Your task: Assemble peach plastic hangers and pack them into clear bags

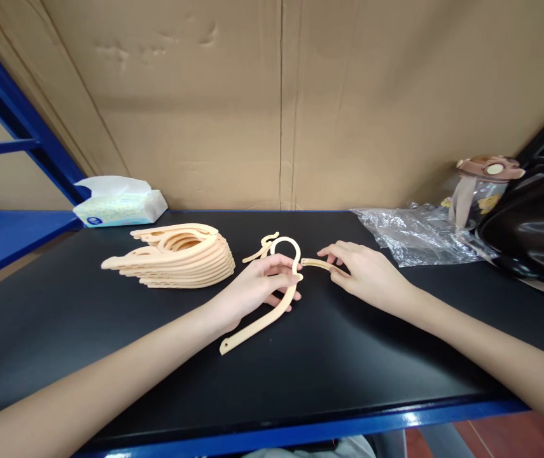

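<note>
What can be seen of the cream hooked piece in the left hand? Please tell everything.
The hooked piece is cream and looks like plastic. Its far end curls into a hook; below this a small nub sticks out, and a curved arm sweeps toward the near left, with a hole near its tip. The left hand grips it near the nub, over the black tabletop; whether it touches that is unclear.

setting: workshop-like, probably a small work station; exact kind uncertain. evidence: black tabletop (371, 369) with blue edging, blue metal frame (23, 121) at left, bare cardboard sheeting (195, 114) as back wall, reddish tiled floor (505, 439) below. matching beige hanger pieces (190, 261) stacked in quantity. tissue pack (123, 203) and drinking bottle (486, 194) along the back.
</note>
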A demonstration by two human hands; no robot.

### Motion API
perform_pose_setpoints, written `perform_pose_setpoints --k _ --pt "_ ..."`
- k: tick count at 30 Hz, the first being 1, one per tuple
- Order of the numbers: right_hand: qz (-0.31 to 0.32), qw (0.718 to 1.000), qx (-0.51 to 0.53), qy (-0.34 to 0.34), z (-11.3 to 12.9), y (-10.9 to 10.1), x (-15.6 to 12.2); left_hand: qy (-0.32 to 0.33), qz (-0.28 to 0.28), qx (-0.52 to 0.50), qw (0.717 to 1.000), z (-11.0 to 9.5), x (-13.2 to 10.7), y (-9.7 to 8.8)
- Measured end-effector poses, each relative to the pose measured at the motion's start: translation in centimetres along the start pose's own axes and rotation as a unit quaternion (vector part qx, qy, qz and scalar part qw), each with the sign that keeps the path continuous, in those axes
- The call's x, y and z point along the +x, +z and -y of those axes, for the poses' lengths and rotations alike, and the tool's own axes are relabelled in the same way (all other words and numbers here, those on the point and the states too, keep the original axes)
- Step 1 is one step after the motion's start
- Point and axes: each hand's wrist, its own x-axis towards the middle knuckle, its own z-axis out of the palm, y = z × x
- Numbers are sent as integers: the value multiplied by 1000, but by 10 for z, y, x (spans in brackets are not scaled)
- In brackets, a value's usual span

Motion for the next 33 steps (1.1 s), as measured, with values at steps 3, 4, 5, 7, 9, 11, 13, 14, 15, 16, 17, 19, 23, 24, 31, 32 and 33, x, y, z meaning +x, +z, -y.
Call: perform_pose_setpoints --k 3,4,5,7,9,11,13,14,15,16,17,19,23,24,31,32,33 --pt "-1 999 -35 -37 -2 2 0 -4 3 -6 1000 1 2 -1" --pt "-2 998 -42 -44 -3 3 0 -6 2 -7 1000 1 2 -1" --pt "-3 998 -47 -48 -3 3 0 -6 1 -7 1000 1 2 -1" --pt "-2 998 -48 -51 -3 4 1 -5 -6 -3 1000 1 1 0" --pt "-2 998 -28 -50 -2 4 1 -6 -15 1 1000 0 0 2" --pt "-4 999 10 -43 -1 3 1 -9 -25 0 1000 -1 -1 3" --pt "-5 998 47 -37 0 1 1 -11 -33 -4 999 -2 -2 4" --pt "-3 998 60 -35 1 0 0 -10 -36 -5 999 -2 -2 4" --pt "1 997 68 -35 1 -1 -1 -9 -38 -6 999 -2 -2 4" --pt "9 997 74 -32 2 -2 -1 -7 -39 -7 999 -2 -1 3" --pt "19 996 79 -28 2 -2 -2 -7 -40 -9 999 -1 -1 3" --pt "38 995 87 -13 4 -5 -2 -6 -43 -14 999 0 -1 2" --pt "38 993 112 -3 9 -9 -3 -7 -32 -34 999 3 -1 0" --pt "32 992 118 -10 10 -10 -4 -6 -27 -39 999 3 0 -1" --pt "39 992 51 -112 14 -9 -9 -13 -15 -56 998 2 1 -1" --pt "42 991 43 -119 15 -9 -9 -15 -14 -60 998 2 0 -2" --pt "45 991 39 -124 15 -9 -9 -17 -12 -65 998 2 0 -2"
